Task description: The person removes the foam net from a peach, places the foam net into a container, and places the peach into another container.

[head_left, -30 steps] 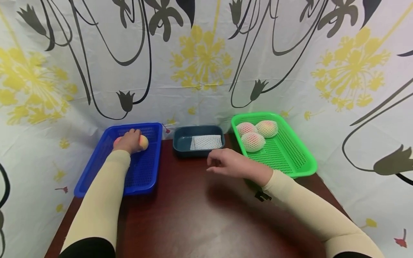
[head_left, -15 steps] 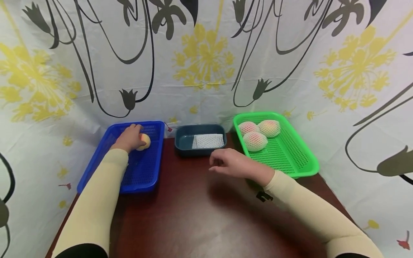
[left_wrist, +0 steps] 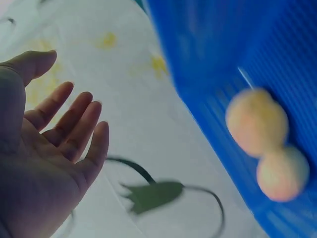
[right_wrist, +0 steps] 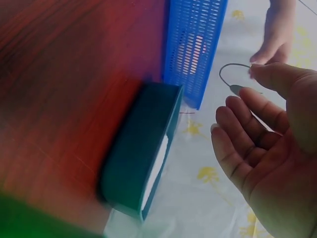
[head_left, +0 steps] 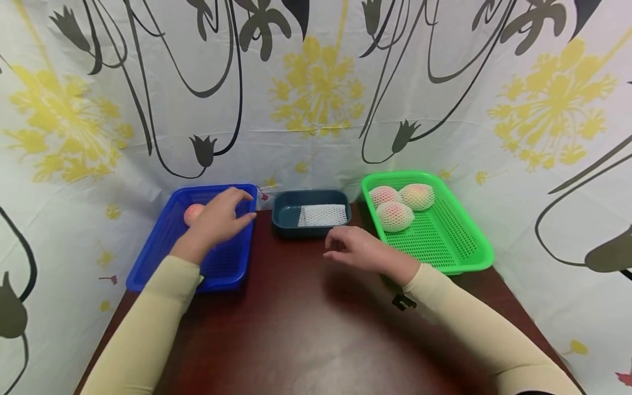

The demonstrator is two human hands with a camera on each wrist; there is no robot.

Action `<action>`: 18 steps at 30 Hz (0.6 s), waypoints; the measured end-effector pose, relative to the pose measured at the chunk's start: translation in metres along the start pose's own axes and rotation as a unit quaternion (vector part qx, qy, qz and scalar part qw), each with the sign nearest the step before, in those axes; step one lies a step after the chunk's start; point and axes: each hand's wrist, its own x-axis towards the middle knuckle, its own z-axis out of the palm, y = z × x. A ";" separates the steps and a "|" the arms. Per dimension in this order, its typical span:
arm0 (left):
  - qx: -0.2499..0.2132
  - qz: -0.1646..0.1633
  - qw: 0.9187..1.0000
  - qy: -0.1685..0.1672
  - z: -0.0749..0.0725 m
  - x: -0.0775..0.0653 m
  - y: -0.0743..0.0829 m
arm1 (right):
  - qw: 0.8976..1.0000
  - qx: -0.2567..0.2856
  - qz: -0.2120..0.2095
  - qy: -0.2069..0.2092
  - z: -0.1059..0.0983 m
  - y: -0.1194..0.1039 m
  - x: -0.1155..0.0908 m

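Observation:
My left hand point(head_left: 220, 216) is raised over the blue basket point(head_left: 224, 283), its fingers loosely spread and nothing in its grasp. Inside that basket, the left wrist view has two bare peaches side by side, an upper peach point(left_wrist: 256, 121) and a lower peach point(left_wrist: 283, 173). The head view reveals just a reddish peach point(head_left: 192, 214), the other being hidden behind the left hand. Relaxed and holding nothing, my right hand point(head_left: 355, 248) hovers above the table between the dark teal tray point(head_left: 311, 232) and the green basket point(head_left: 436, 247). White foam netting point(head_left: 322, 215) lies in the tray.
Three peaches in white foam nets sit at the green basket's left end, one netted peach point(head_left: 395, 216) nearest me. All containers stand along the back of the dark wooden table point(head_left: 296, 318). A patterned cloth point(head_left: 316, 159) hangs behind and on both sides.
My left hand has let go of a peach in the blue basket, then lifted and moved right. The right hand stays nearly still. The head view has shifted slightly.

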 end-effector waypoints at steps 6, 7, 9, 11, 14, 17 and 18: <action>-0.035 0.068 0.997 0.032 0.034 -0.020 0.044 | 1.000 0.001 0.012 0.001 0.009 0.007 -0.001; -0.044 0.073 0.996 0.032 0.040 -0.023 0.049 | 1.000 0.000 0.014 0.001 0.010 0.007 -0.002; -0.063 0.078 0.995 0.023 0.051 -0.028 0.059 | 1.000 -0.004 0.015 0.001 0.012 0.008 -0.002; -0.078 0.075 0.994 0.014 0.060 -0.031 0.067 | 1.000 -0.008 0.020 0.001 0.013 0.009 -0.003; -0.095 0.071 0.993 0.004 0.067 -0.032 0.077 | 1.000 -0.013 0.022 0.005 0.011 0.009 -0.004; -0.101 0.075 0.992 0.005 0.070 -0.031 0.082 | 1.000 -0.012 0.022 0.013 0.007 0.009 -0.005; -0.101 0.079 0.992 0.006 0.071 -0.030 0.084 | 1.000 -0.012 0.021 0.015 0.006 0.009 -0.005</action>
